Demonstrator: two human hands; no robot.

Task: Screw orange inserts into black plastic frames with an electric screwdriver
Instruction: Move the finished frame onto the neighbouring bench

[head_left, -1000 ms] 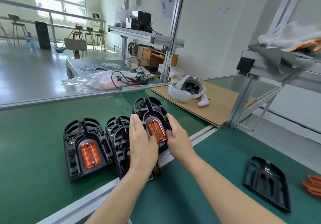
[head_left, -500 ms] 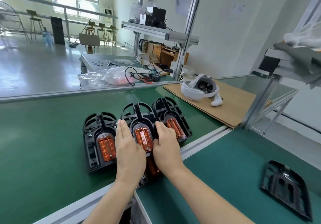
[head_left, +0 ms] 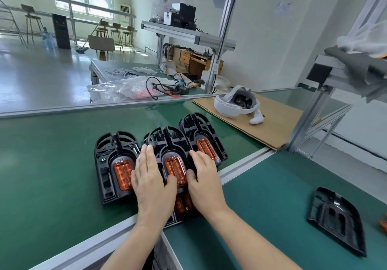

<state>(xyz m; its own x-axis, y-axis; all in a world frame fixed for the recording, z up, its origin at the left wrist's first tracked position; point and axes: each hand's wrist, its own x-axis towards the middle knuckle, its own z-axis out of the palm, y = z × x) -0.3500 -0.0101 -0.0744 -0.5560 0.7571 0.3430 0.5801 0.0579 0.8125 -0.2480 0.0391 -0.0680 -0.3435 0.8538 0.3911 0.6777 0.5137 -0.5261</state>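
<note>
Three black plastic frames fitted with orange inserts lie side by side on the green worktop (head_left: 52, 165): the left frame (head_left: 109, 165), the middle frame (head_left: 167, 144) and the right frame (head_left: 201, 135). Part of a fourth assembly (head_left: 183, 204) shows beneath the palms, under the near end of the middle frame.

Each frame lies with its long axis running away from the person, rounded end far, square end near. The middle frame sits directly between the two hands. The left hand (head_left: 151, 177) lies flat along its left flank, fingers straight and together, thumb reaching onto the near end of the orange insert (head_left: 174, 170). The right hand (head_left: 204, 177) rests on its right flank, fingers loosely bent over the frame edge; whether they clamp it cannot be told. Both hands are equally near to this frame, and neither holds a tool.

One bare frame (head_left: 337, 221), without an insert, lies well apart to the right on the nearer worktop section, nearer the right hand. Loose orange parts (head_left: 384, 224) show at the right picture edge beside it. No electric screwdriver is in view.

Judgement: the hands are aligning finished assemblies in a row; the next fastening job would call for a reach rightward.

No brand, label or writing is legible. A white headset (head_left: 236, 104) rests on cardboard (head_left: 272, 123) beyond.
</note>
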